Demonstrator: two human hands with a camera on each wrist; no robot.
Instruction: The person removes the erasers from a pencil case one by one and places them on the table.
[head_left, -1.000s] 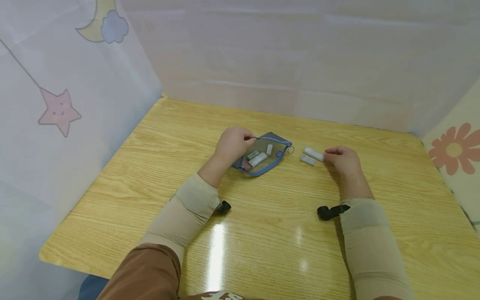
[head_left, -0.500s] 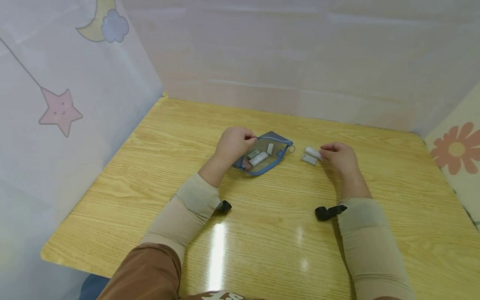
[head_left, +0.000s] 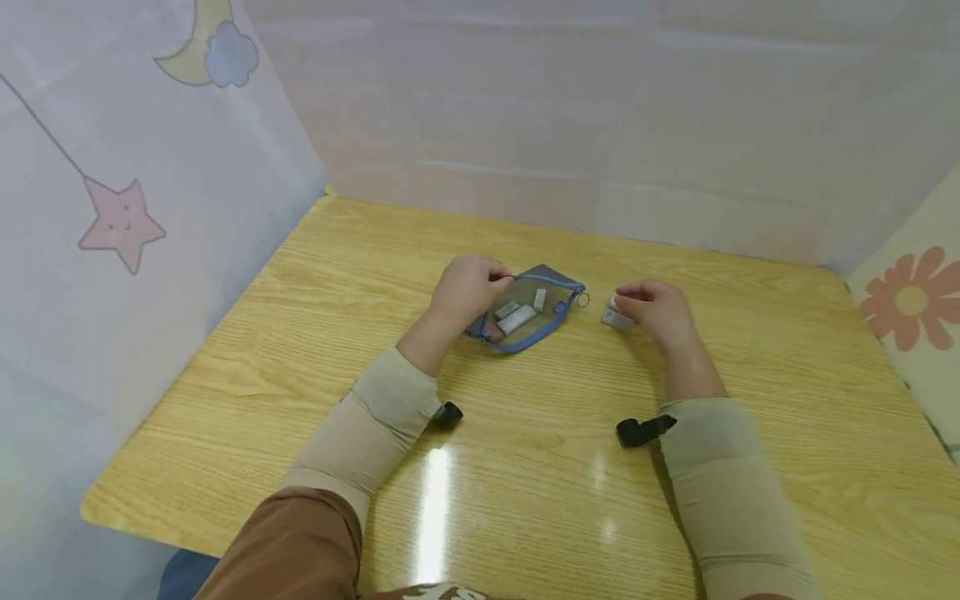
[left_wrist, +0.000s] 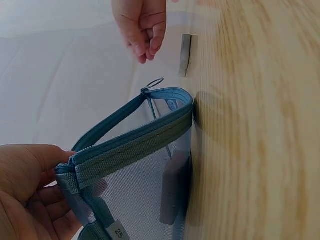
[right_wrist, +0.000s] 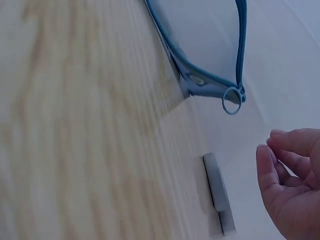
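Note:
My left hand (head_left: 465, 287) pinches the rim of an unzipped blue mesh zip pouch (left_wrist: 135, 185) at its left end. Inside the pouch lie a long white block (head_left: 516, 320), a small pale block (head_left: 539, 300), a grey-green one (head_left: 506, 310) and something reddish (head_left: 492, 330). To the pouch's right, two small eraser-like blocks (head_left: 617, 320) lie side by side on the table, the farther one mostly hidden from the head view. Above them hovers my right hand (right_wrist: 295, 180), fingers loosely bent with nothing visible between them. A gap separates it from the blocks (right_wrist: 215, 182) in the right wrist view.
The wood-grain table (head_left: 525, 467) stands against a pale back wall (head_left: 600, 167) and printed side panels. A metal ring (head_left: 582, 300) hangs from the zipper at the pouch's right end. Black wrist cameras (head_left: 637, 432) stick out from both sleeves.
My right hand has moved left, from beside the right end of the farther block to above both blocks. The left hand and pouch have stayed in place.

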